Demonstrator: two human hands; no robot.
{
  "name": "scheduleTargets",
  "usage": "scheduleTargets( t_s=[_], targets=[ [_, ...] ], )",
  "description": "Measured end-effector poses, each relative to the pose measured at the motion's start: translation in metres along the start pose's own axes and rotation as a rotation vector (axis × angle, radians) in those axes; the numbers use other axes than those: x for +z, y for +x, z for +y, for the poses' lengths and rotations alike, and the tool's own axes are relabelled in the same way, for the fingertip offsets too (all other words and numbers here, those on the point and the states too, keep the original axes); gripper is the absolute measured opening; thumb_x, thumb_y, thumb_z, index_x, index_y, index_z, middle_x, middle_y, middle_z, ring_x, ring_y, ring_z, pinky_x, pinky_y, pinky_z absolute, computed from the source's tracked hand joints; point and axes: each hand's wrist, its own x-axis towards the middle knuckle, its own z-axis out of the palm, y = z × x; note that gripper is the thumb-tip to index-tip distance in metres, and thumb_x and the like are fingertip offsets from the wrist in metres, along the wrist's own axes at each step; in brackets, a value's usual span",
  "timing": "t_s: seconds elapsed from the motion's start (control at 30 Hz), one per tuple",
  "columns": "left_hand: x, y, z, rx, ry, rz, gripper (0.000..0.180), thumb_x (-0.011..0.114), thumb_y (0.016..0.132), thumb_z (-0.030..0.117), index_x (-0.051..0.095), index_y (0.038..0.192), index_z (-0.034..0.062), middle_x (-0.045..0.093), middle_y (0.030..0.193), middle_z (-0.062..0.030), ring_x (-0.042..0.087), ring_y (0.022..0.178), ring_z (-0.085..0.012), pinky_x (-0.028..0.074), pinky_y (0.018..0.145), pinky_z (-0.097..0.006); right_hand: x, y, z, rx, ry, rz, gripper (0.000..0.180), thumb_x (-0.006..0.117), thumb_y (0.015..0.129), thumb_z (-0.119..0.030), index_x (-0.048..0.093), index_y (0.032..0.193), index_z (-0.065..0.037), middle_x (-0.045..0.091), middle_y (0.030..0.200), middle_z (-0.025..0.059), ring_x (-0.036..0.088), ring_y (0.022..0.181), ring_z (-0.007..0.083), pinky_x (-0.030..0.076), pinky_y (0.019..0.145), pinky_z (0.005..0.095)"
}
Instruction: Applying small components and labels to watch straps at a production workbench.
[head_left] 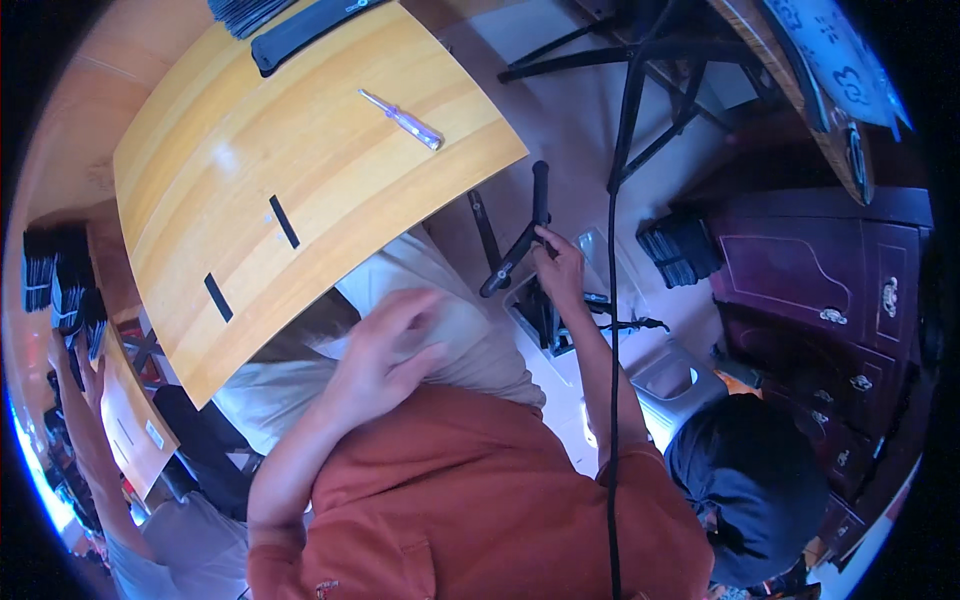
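My right hand [560, 268] is out to the right of the table, its fingers pinched on a black strip [518, 258] that bends at an angle. Just left of it, a second dark strip [483, 225] shows beside the table edge. Over my lap, my left hand [385, 350] is somewhat blurred, thumb and fingers apart, with nothing visible in it. Below my right hand, a clear plastic box [628, 282] holds several black pieces. On the wooden table [330, 150] lie a screwdriver [402, 120] with a clear handle and two short black strips [285, 221].
A long black flat piece [310, 35] and a dark stack [245, 14] occupy the table's far edge. A black cable [613, 400] hangs down at right. Beyond are a grey stool [672, 380], bundled black strips [678, 250] and a dark cabinet [790, 265]. Another person's arm [95, 450] reaches at left.
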Motion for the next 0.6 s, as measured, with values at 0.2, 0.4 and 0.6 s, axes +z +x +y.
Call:
scheduleTargets(
  t_s=[0.2,0.4,0.6],
  targets=[
    [0.091,0.077,-0.025,-0.041,-0.001,-0.119,0.056,0.067,0.09,0.023,0.048,0.139,0.0031,0.053,0.133,-0.0234,0.058,0.116,-0.0411,0.05,0.094,-0.044,-0.04,-0.026,-0.048,0.027,0.159,0.038,0.033,0.061,0.089,-0.004,0.069,0.121,-0.001,0.064,0.08,0.0024,0.055,0.068,0.0081,0.047,0.062,0.0244],
    [0.149,0.098,-0.057,-0.131,0.045,-0.165,0.054,0.072,0.087,0.026,0.054,0.13,-0.0007,0.067,0.105,-0.0224,0.066,0.095,-0.0324,0.052,0.083,-0.04,-0.033,-0.042,-0.052,0.073,0.333,0.103,0.025,0.054,0.092,-0.002,0.069,0.113,0.0,0.064,0.085,0.0017,0.056,0.068,0.0065,0.045,0.059,0.0213],
    [0.137,0.109,-0.043,-0.323,-0.029,-0.296,0.042,0.069,0.085,0.021,0.059,0.115,-0.0057,0.069,0.101,-0.0222,0.068,0.093,-0.0294,0.051,0.082,-0.04,-0.02,-0.043,-0.046,-0.054,0.127,0.199,0.023,0.061,0.096,-0.016,0.068,0.114,-0.002,0.067,0.09,0.0058,0.061,0.082,0.0127,0.048,0.075,0.0288]
  ],
)
